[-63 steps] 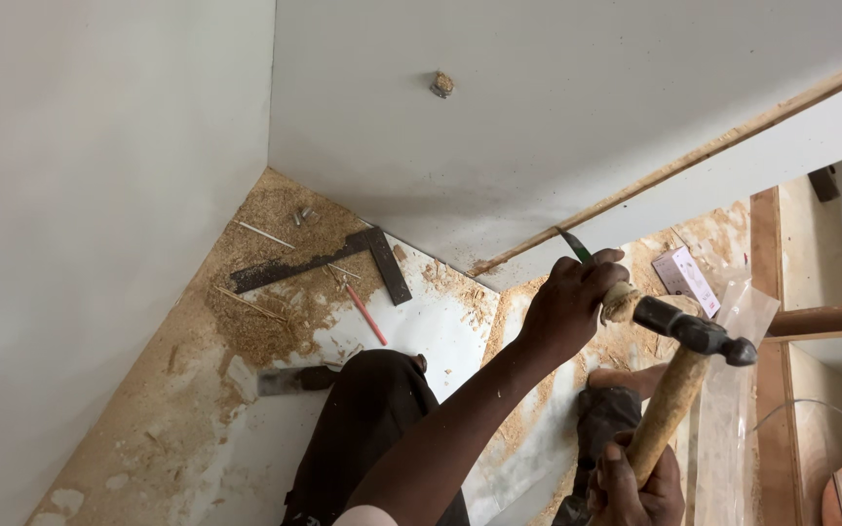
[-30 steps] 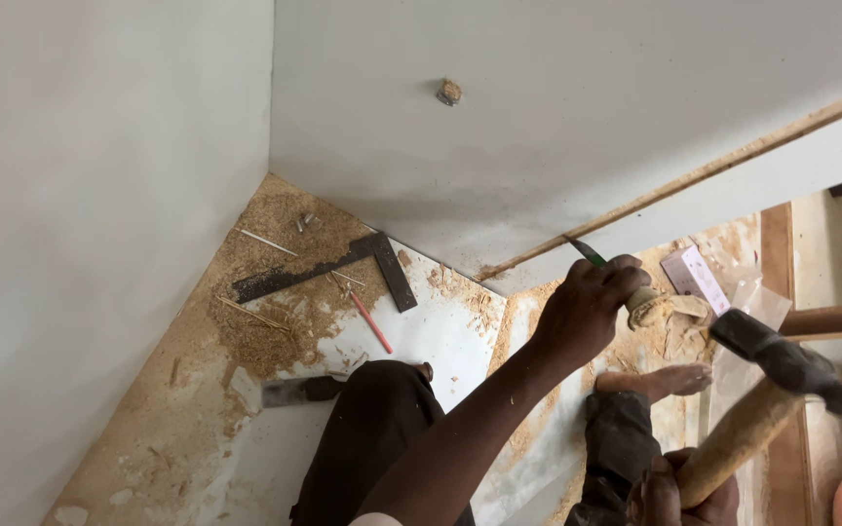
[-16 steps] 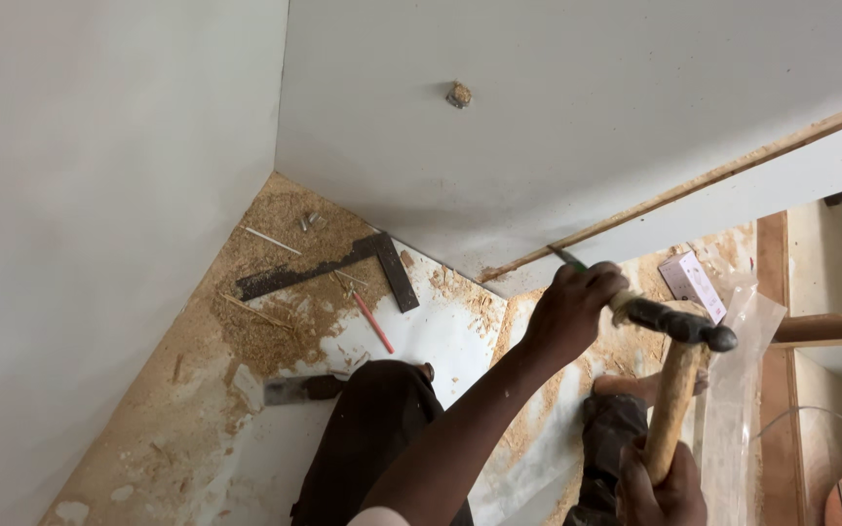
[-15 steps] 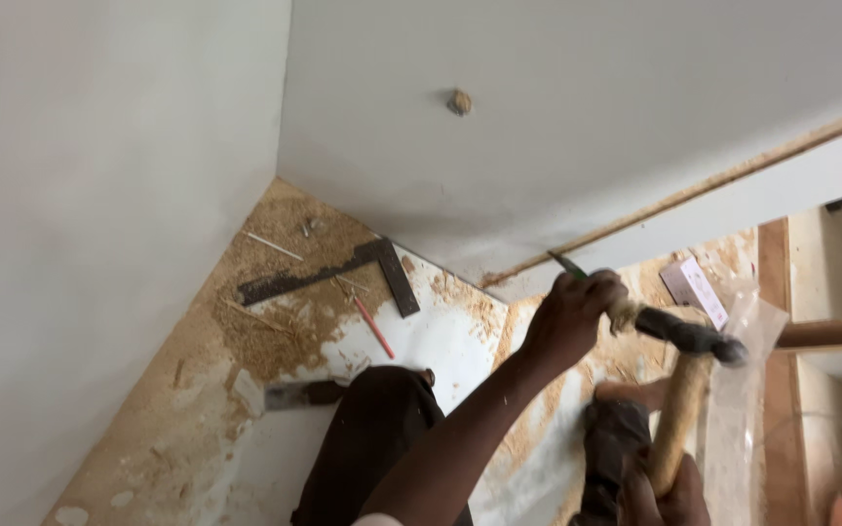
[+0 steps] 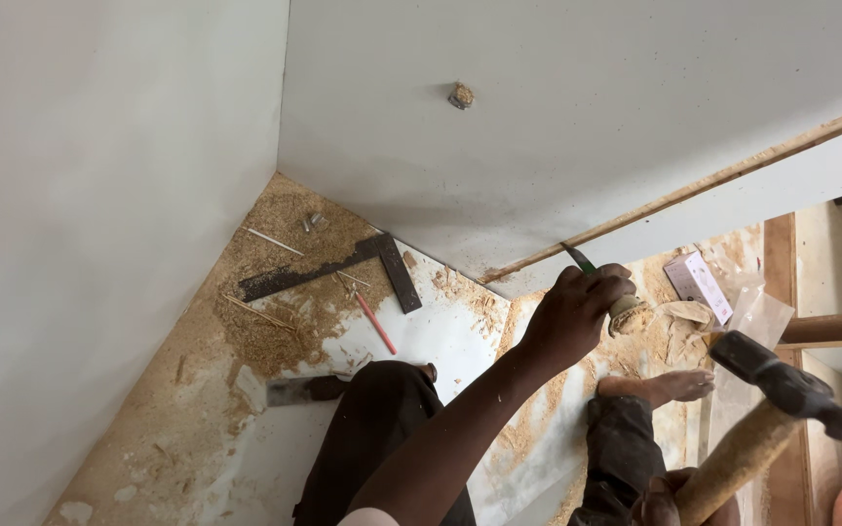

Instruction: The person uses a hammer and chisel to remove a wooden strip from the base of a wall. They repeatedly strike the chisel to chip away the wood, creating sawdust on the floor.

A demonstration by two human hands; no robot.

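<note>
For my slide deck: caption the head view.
Left hand sets chisel against white panel; right hand holds hammer back.

The white floor board is covered with lots of sawdust. A black metal square lies on it near the corner, with a red pencil just beside it and a few thin sticks close by. A small white box and a clear plastic bag lie over by the bare foot.
</note>
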